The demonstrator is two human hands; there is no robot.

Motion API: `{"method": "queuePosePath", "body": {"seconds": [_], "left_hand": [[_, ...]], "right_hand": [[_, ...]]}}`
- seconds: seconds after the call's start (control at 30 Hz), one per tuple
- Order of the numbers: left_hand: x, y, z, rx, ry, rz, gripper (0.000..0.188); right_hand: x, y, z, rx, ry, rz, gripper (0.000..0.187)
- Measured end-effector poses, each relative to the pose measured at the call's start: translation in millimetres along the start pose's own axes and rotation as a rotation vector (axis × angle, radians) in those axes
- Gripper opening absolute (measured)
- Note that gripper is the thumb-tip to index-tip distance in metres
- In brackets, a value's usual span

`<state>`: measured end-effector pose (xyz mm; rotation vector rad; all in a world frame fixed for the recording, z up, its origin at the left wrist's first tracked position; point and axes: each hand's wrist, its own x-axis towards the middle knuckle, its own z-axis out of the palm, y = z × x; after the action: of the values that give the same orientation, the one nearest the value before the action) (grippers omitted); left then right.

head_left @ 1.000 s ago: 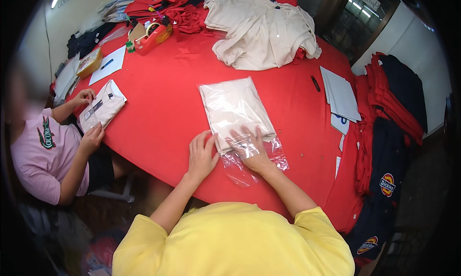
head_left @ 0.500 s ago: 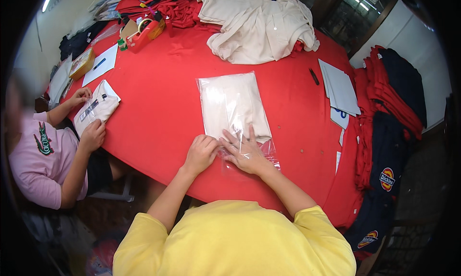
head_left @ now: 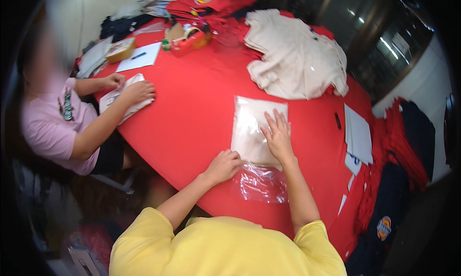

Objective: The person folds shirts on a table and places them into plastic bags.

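Note:
A folded cream garment (head_left: 249, 127) lies flat inside a clear plastic bag (head_left: 261, 185) in front of me. The bag's loose, crinkled end points toward me. My right hand (head_left: 277, 138) rests on the bag over the garment, fingers spread and stretched out. At the bag's left edge, my left hand (head_left: 222, 168) has its fingers curled together, apparently pinching the plastic; its fingertips are partly hidden.
A person in a pink shirt (head_left: 89, 127) handles another folded cream garment (head_left: 137, 103) on my left. Cream garments (head_left: 297, 55) are heaped at the back of the red-covered table (head_left: 192, 117). White sheets (head_left: 357, 134), a black pen-like object (head_left: 338, 121) and red and navy garments (head_left: 384, 218) lie right. A tape dispenser (head_left: 192, 42) stands back left.
My right hand has moved up from the bag's lower end onto the garment, uncovering the loose plastic. My left hand stays by the lower left edge. The whole view has shifted.

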<state>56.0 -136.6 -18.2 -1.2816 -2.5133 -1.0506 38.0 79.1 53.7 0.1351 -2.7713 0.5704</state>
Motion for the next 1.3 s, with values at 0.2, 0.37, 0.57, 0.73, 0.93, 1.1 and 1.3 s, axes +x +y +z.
{"method": "queuePosePath", "body": {"seconds": [0.2, 0.37, 0.57, 0.73, 0.93, 1.1, 1.3], "left_hand": [[17.6, -83.5, -97.0, 0.373, 0.351, -0.283, 0.091], [20.0, -237.9, -235.8, 0.201, 0.601, -0.926, 0.099], [-29.8, -379.9, -310.7, 0.485, 0.486, -1.08, 0.097], [20.2, -326.6, -281.4, 0.336, 0.37, -1.107, 0.094], [0.0, -297.7, -294.8, 0.462, 0.408, -1.097, 0.089], [1.2, -277.7, -290.2, 0.456, 0.495, -0.992, 0.087], [-7.0, -144.3, -160.8, 0.459, 0.102, 0.013, 0.072]], "right_hand": [[17.4, 21.1, 65.2, -0.275, -0.096, 0.106, 0.066], [11.6, 18.7, 64.9, -0.255, -0.123, 0.108, 0.066], [19.3, 8.3, 68.3, -0.222, -0.143, 0.078, 0.067], [12.3, 20.8, 55.1, -0.289, -0.151, 0.168, 0.066], [18.7, 11.1, 58.8, -0.263, -0.176, 0.16, 0.066], [22.5, 8.2, 54.2, -0.191, -0.225, 0.165, 0.07], [39.1, -5.9, 19.3, -0.115, -0.353, 0.291, 0.073]]}}
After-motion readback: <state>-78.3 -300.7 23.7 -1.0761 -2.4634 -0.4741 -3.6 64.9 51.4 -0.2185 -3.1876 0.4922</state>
